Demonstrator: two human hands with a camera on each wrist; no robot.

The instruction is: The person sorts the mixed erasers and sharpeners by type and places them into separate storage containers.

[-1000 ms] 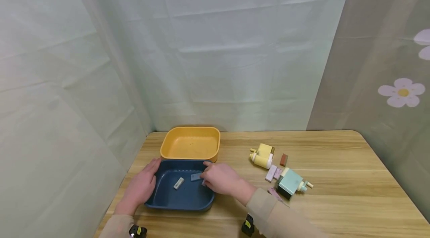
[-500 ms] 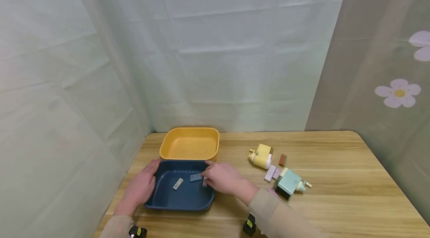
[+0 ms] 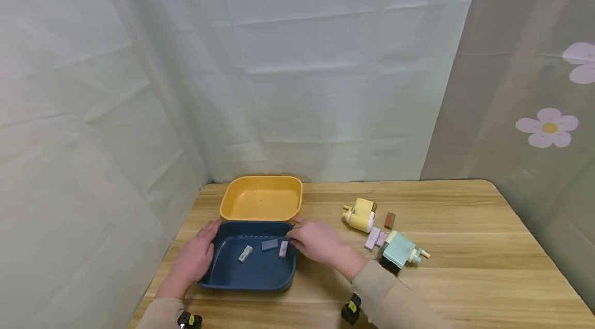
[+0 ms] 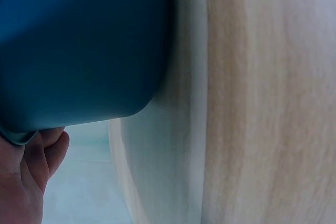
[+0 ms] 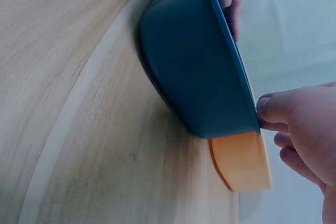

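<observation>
A dark blue plastic bin (image 3: 251, 275) stands on the table, with a white block (image 3: 245, 253), a blue-grey block (image 3: 270, 245) and a pale pink block (image 3: 283, 249) lying apart on its floor. My left hand (image 3: 194, 254) holds the bin's left side at the rim; in the left wrist view, fingers (image 4: 52, 153) show beneath the rim. At the far right corner, my right hand (image 3: 318, 241) pinches the rim, its thumb (image 5: 273, 107) on the outside in the right wrist view. Part of its fingers is hidden behind the rim.
A yellow bin (image 3: 262, 200) sits just behind the blue one. To the right lie a yellow gadget with a small handle (image 3: 360, 215), a teal one (image 3: 401, 250), a red-brown block (image 3: 389, 220) and lilac blocks (image 3: 372, 238). A curtain (image 3: 316, 86) hangs behind the table.
My right hand has let go of the pale pink block inside the blue bin and drawn back right to its rim. The left hand has stayed at the bin's left side.
</observation>
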